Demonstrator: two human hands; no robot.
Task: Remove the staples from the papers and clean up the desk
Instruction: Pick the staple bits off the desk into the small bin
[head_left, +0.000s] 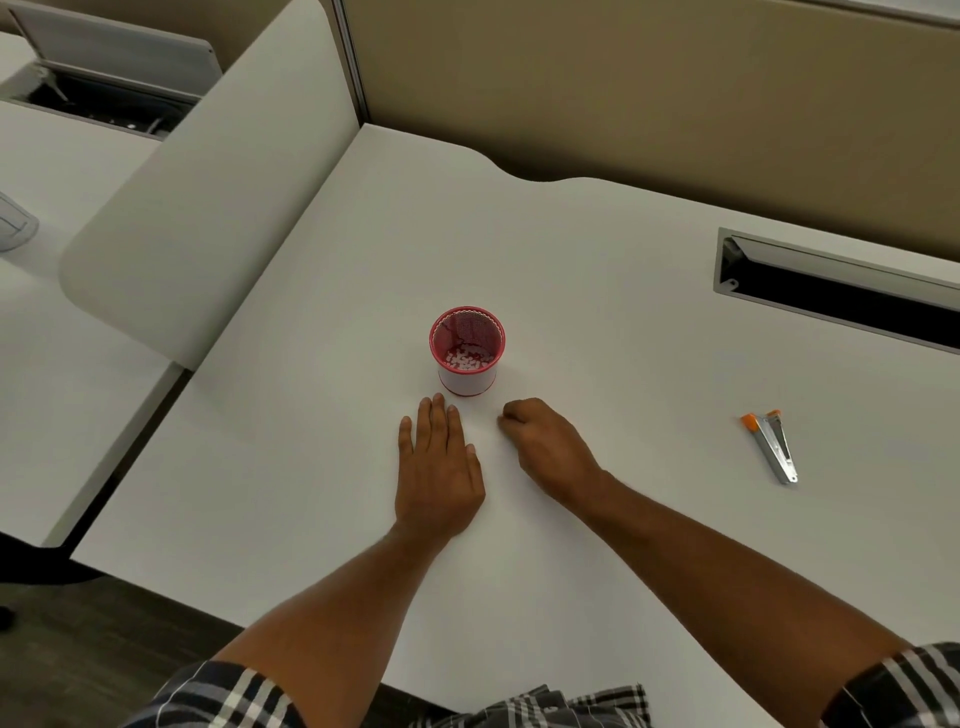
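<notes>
A red mesh cup (466, 351) stands upright in the middle of the white desk (623, 322), with small white bits lying on its bottom. My left hand (436, 467) rests flat on the desk just in front of the cup, palm down, holding nothing. My right hand (545, 441) lies to the right of it with its fingers curled into a loose fist; whether anything is pinched inside is hidden. A metal staple remover with orange tips (772, 446) lies flat on the desk far to the right, apart from both hands. No papers are in view.
A cable slot with an open grey flap (836, 291) is cut into the desk at the back right. A white divider panel (208, 182) borders the desk on the left, a tan partition wall (649, 88) runs along the back, and a neighbouring desk (67, 171) lies beyond the divider.
</notes>
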